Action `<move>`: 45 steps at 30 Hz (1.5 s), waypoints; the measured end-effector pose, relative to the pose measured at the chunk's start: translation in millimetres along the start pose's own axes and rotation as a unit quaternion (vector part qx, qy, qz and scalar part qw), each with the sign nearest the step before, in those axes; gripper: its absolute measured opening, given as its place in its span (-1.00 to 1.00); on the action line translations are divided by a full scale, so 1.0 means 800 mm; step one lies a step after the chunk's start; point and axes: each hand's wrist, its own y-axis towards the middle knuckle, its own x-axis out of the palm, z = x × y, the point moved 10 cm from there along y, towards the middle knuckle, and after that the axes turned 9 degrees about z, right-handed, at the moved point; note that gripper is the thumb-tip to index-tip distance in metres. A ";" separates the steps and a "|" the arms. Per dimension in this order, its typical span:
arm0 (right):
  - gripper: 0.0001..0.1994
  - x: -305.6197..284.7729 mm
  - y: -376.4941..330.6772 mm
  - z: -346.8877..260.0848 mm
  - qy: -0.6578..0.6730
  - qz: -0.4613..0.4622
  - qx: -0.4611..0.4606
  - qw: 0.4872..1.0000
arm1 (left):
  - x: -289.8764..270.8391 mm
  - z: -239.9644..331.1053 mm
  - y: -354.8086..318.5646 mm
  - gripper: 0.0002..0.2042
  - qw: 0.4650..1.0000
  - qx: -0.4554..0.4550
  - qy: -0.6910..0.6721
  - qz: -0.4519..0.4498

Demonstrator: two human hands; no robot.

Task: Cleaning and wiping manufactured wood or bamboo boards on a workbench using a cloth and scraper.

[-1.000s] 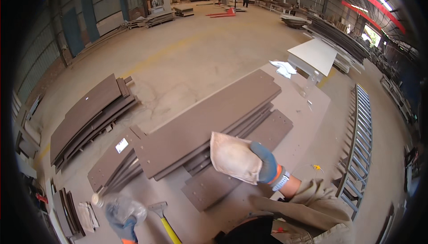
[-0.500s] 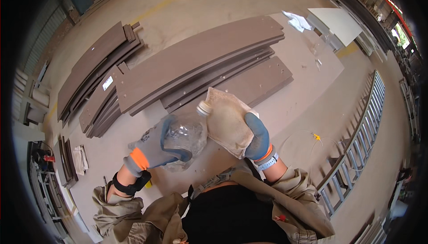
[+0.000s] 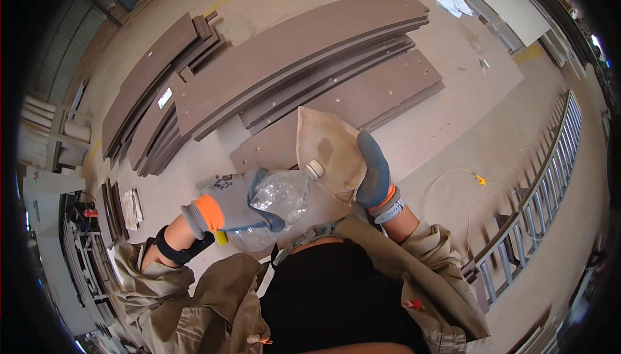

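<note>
Left fingers [image 3: 268, 222] wrapped around clear bottle [image 3: 284, 193], right fingers [image 3: 371, 160] gripping tan cloth pad [image 3: 328, 135] by its right edge

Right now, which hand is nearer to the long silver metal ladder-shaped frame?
Right. The blue-gloved right hand, holding a stained tan pad, is left of the frame; the grey-and-blue-gloved left hand, around a clear plastic bottle, is farther left.
</note>
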 end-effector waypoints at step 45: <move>-0.41 0.007 -0.001 -0.159 -0.113 0.100 -0.064 0.986 | 0.072 -0.452 -0.272 -0.22 0.532 -0.316 -0.192 0.762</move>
